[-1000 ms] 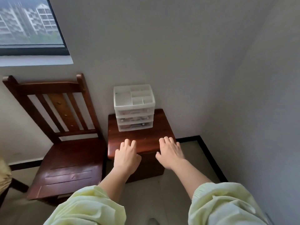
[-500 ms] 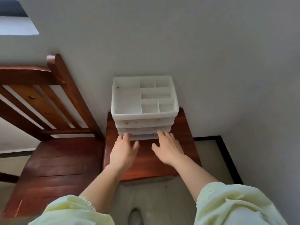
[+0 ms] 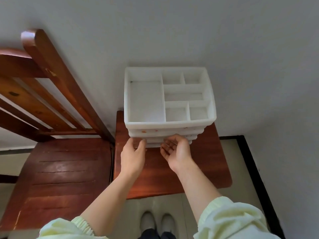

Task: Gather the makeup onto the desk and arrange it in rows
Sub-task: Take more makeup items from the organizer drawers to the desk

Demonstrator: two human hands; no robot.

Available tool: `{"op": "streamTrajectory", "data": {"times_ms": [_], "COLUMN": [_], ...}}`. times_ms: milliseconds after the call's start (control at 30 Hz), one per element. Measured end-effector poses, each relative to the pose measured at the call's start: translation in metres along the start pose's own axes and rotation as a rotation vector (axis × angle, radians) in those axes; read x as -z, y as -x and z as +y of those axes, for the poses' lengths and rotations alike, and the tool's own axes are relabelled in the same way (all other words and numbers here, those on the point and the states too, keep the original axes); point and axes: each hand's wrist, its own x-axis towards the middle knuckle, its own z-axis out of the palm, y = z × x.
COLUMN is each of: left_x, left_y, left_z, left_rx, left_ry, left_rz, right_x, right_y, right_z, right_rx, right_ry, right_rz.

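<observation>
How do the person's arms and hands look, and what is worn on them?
The left hand and right hand are bare: no gloves, rings or watch show. Pale yellow-green sleeves with gathered cuffs end above bare forearms.

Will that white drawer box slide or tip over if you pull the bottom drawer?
The white drawer box may slide: thin-looking plastic on a smooth wooden table. Tipping seems unlikely; it is wide, squat, and its top tray is empty.
</observation>
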Motion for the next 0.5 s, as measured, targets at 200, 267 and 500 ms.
{"op": "streamTrajectory", "data": {"times_ms": [200,267,500], "left_x": [0.003,0.005,0.008], "left_y": [0.007,0.012,0.030], "left_z": [-0.001,-0.002,0.001], "left_rx": [0.103,0.163,0.294], "left_ry": [0.166,0.224,0.181], "left_rz": [0.021,0.031,0.076], "right_x": [0.011,0.020,0.046], "right_y": [0.010,0.017,0.032], "right_z": [0.015,0.018,0.002], "right_rx": [-0.038,-0.048,-0.056], "right_ry": [-0.061,-0.033,0.355], "right_rz": [-0.005,-0.003,0.081]}}
